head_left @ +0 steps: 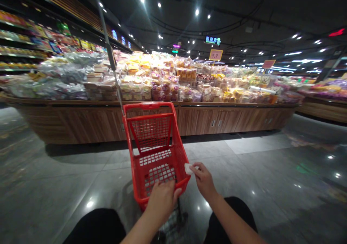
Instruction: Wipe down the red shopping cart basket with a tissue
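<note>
A red plastic shopping cart (177, 139) stands in front of me. My left hand (163, 197) is wrapped over its near rim, fingers reaching inside and thumb outside. My right hand (204, 181) is by the cart's near right corner, pinching a small white wipe or tissue (188, 169) between thumb and fingers. The white piece is at the cart's side rim; whether it touches the plastic I cannot tell. Through the grid of the cart's basket the floor shows.
Beyond the cart runs a long wooden display counter (206, 119) heaped with bagged snacks (165, 85). A slanting metal pole (108, 45) rises at the cart's far left. Stocked shelves (18, 49) line the left wall. Grey tiled floor (244, 171) surrounds the cart.
</note>
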The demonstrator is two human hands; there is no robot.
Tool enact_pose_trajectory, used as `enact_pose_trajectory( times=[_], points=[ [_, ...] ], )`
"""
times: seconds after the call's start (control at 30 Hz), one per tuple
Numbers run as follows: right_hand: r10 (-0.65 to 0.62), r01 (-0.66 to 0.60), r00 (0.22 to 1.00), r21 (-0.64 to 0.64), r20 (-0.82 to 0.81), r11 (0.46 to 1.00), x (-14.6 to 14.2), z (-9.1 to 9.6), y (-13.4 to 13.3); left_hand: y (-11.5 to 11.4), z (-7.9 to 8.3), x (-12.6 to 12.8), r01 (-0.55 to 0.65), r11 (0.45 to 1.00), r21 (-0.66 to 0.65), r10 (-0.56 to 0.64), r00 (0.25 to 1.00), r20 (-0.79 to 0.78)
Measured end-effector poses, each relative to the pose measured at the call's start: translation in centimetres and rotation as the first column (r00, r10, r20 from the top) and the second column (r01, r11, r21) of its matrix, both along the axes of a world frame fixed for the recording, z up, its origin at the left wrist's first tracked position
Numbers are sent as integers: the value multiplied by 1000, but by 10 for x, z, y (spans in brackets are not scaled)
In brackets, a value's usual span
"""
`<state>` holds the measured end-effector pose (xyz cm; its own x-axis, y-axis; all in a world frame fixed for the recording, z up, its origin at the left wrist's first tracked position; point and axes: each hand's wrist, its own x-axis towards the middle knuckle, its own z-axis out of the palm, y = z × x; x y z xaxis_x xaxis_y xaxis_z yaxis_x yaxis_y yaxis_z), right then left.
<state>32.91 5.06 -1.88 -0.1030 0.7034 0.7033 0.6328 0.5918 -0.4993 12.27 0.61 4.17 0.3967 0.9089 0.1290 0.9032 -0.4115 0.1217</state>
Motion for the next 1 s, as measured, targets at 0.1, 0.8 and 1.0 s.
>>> enact_pose_trajectory(
  times=[0.1, 0.8, 1.0],
  points=[
    [54, -54, 998, -4, 38, 999, -5, -16, -10, 9, -7, 25, -75, 997, -27, 74, 997, -14],
    [154, -149, 983, -50, 97, 988, -22, 2, -8, 4, -24, -5, -37, 999, -4, 37, 998, -52],
    [90, -85, 990, -55, 104, 995, -34, 18, 7, 2, -27, -10, -16, 1000, 27, 17, 999, -45]
  ],
)
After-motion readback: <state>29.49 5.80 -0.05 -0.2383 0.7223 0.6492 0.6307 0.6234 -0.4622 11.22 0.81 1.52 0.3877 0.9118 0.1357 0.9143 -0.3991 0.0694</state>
